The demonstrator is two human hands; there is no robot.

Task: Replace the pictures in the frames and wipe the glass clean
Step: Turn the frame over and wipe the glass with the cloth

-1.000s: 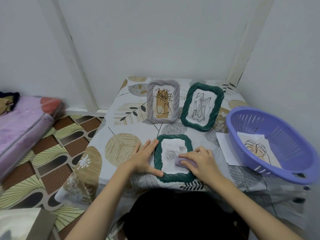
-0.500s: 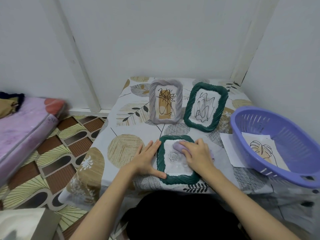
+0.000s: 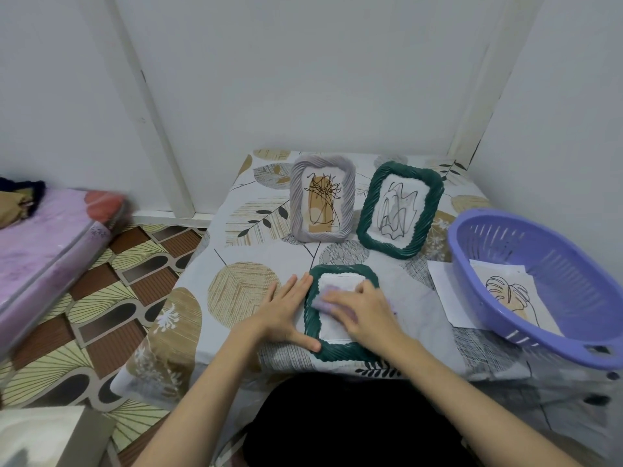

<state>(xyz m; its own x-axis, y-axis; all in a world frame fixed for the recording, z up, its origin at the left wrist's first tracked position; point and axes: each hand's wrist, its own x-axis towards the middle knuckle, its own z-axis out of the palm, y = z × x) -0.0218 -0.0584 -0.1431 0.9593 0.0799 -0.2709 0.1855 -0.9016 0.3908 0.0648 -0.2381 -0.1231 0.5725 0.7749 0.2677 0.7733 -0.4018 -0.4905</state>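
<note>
A dark green rope-edged frame [image 3: 344,352] lies flat on the table's near edge. My right hand [image 3: 364,315] presses a small lilac cloth [image 3: 322,299] onto its glass, fingers laid over the cloth. My left hand [image 3: 286,315] rests flat against the frame's left side, thumb along its lower corner. Behind stand a grey frame [image 3: 322,200] with a brown drawing and a second green frame [image 3: 401,210] with a black scribble.
A purple basket [image 3: 539,251] at the right holds a leaf drawing [image 3: 509,294]; a white sheet [image 3: 445,284] lies under its edge. The leaf-patterned tablecloth [image 3: 242,284] covers the low table. A pink mattress [image 3: 43,237] lies on the left floor. Walls close in behind and right.
My right hand has slid the cloth across the glass from the lower right, up, then to the left side. My left hand stays against the frame.
</note>
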